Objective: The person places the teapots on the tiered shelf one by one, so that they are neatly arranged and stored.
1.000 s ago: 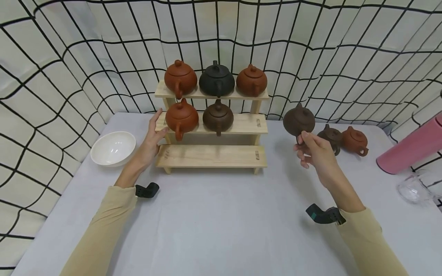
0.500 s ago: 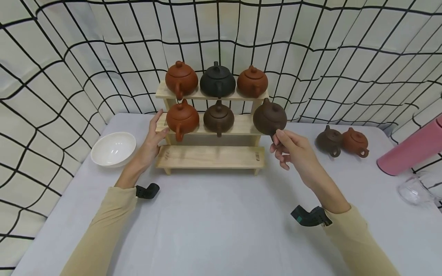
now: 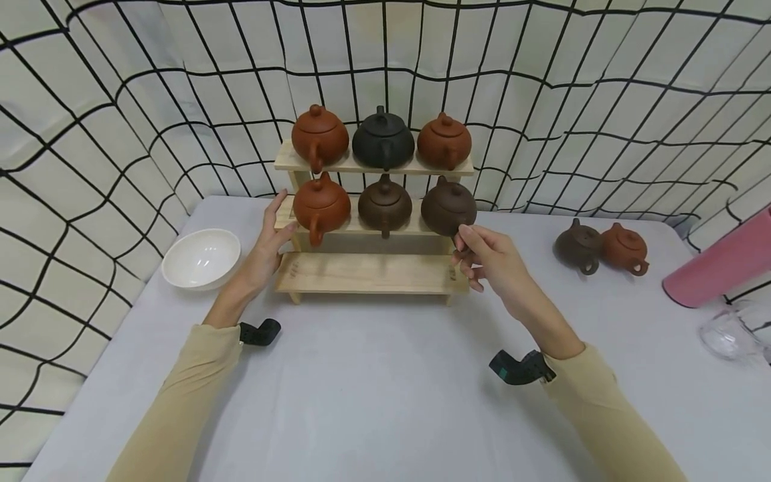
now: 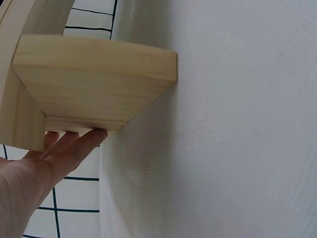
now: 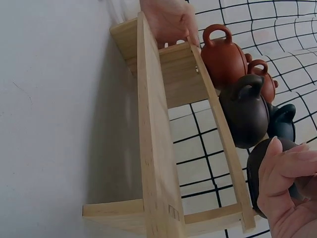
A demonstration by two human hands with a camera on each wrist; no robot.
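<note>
In the head view my right hand [image 3: 496, 264] pinches the handle of a dark brown teapot [image 3: 448, 206] at the right end of a wooden rack's [image 3: 373, 273] middle shelf. The right wrist view shows its fingers [image 5: 277, 171] partly covering that pot. Beside it on this shelf sit another dark brown teapot [image 3: 385, 206] and an orange-red teapot [image 3: 321, 206]. My left hand [image 3: 260, 251] rests against the rack's left end; in the left wrist view its fingers [image 4: 81, 146] extend straight along the wood. Above stand a reddish teapot [image 3: 319, 137], a black one and another reddish one.
A dark teapot [image 3: 578, 246] and a red-brown teapot [image 3: 625, 248] stand on the table at the right. Past them are a pink cylinder [image 3: 717, 258] and a clear glass [image 3: 729, 335]. A white bowl [image 3: 201, 260] lies left. Black-lined netting [image 3: 530, 80] encloses the back.
My right hand has carried the dark brown teapot leftward from beside the table teapots to the right end of the middle shelf. My left hand has stayed on the rack.
</note>
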